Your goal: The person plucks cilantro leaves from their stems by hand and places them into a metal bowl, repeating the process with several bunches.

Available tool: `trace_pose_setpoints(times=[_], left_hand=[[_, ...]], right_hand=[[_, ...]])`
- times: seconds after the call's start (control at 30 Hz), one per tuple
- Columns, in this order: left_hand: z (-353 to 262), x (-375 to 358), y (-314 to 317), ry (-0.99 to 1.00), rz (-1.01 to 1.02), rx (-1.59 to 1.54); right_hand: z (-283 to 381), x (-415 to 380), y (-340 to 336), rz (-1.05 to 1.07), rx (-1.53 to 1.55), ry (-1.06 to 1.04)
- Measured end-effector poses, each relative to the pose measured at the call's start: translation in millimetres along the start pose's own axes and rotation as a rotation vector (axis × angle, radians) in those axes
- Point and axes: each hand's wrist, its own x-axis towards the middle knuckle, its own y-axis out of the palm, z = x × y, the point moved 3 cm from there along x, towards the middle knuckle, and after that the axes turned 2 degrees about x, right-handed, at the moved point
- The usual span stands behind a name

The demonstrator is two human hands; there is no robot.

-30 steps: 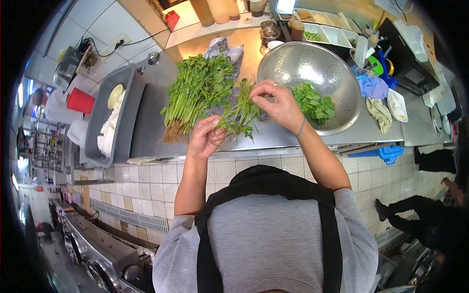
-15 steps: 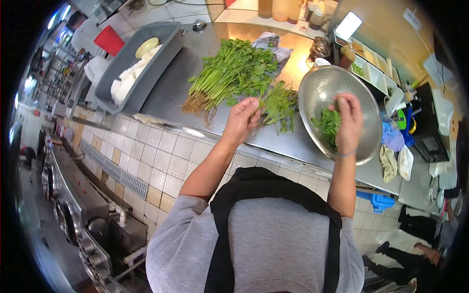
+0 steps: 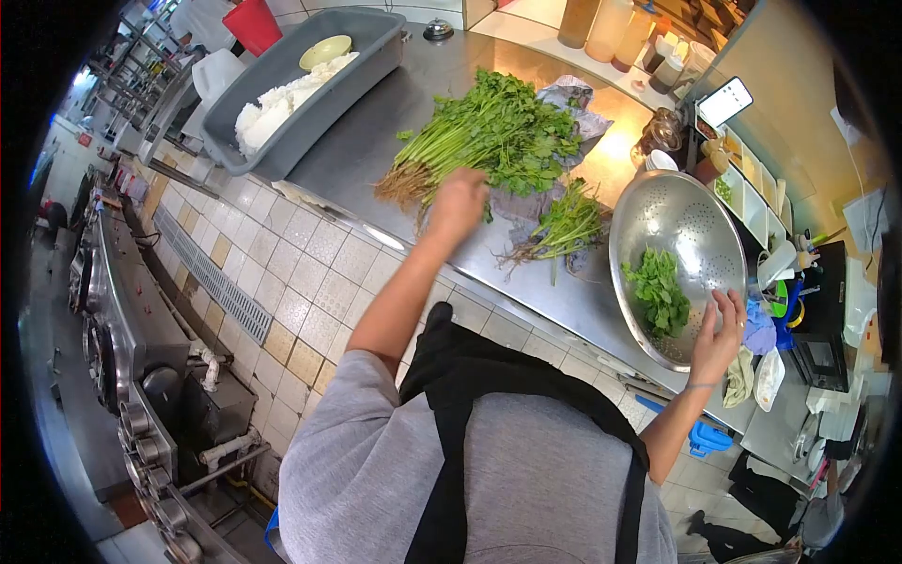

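Near, the right hand (image 3: 719,334) is held, fingers spread, at the rim of the colander (image 3: 693,214), where loose leaves (image 3: 660,291) are contained. Beyond, a small herb pile (image 3: 571,226) is set beside it. The left hand (image 3: 458,205) is placed at the large rooted bunch (image 3: 498,127), fingers curled; any grip cannot be told. Herb handling is judged in hand; separating stems would call for a narrow pinch.

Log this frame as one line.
left hand: at large herb bunch, grip unclear | right hand: open, at colander edge | leaves: in colander | small herb bunch: between large herb bunch and colander
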Motion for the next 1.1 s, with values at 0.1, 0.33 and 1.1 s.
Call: trace_pose_setpoints(times=[0.1,0.33,1.1], left_hand=[[67.3,40.9,-23.9,-0.025,-0.087,0.124],[113.8,106.8,-41.5,-0.144,0.115,0.404],[218.1,153.1,-70.1,0.137,-0.073,0.464]], right_hand=[[43.0,-2.3,-8.7,-0.141,0.098,0.062],[191.9,31.9,62.2,-0.037,0.35,-0.085],[273.2,32.8,213.4,0.296,0.316,0.015]])
